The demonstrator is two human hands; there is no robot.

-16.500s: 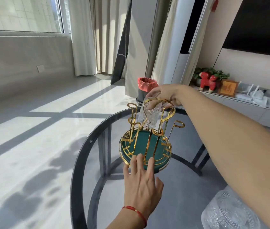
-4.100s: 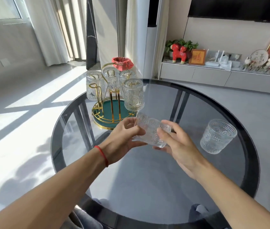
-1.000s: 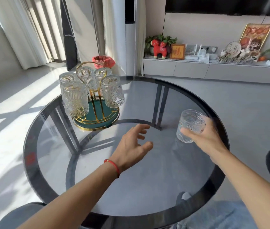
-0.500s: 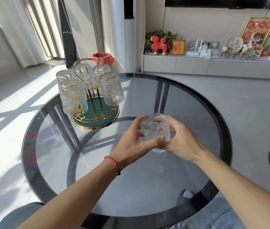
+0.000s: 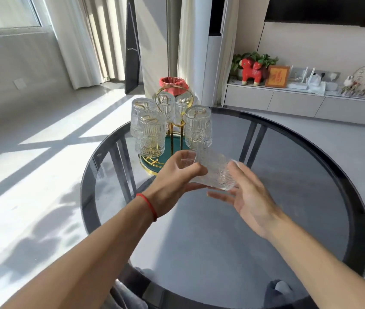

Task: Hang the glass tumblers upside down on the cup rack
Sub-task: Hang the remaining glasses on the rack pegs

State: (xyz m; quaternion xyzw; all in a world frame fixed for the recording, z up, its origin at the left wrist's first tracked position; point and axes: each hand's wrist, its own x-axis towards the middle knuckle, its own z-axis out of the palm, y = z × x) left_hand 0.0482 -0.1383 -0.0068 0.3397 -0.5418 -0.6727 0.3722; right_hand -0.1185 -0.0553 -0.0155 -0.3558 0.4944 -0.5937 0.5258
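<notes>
Both hands meet over the round smoked-glass bench (image 5: 288, 219), with a clear ribbed tumbler (image 5: 215, 172) tipped on its side between them. Left hand (image 5: 174, 181), a red cord bracelet (image 5: 149, 206) at its wrist, grips the tumbler with the thumb across the near wall and the fingers curled behind it. Right hand (image 5: 246, 197) is spread wide with its fingers straight, palm turned toward the glass; its fingertips lie against or just beside the tumbler's right end (contact cannot be told for certain).

Just beyond the hands, at the far left of the bench, stands the gold wire cup rack (image 5: 172, 130) on a green round base. 5 matching hung tumblers (image 5: 150, 134) sit upside down on its prongs, bases up, 2 nearer and 3 behind.

Past the bench, a red-lined waste bin (image 5: 173, 83) stands on the pale floor (image 5: 32, 163), where sunlight falls in broad bands. Curtains (image 5: 92, 39) hang at the left. Along the right wall runs a low grey cabinet (image 5: 299, 103) carrying a red animal figure (image 5: 251, 71), a small framed picture (image 5: 277, 76) and other ornaments. A dark screen (image 5: 326, 10) is mounted above it.
</notes>
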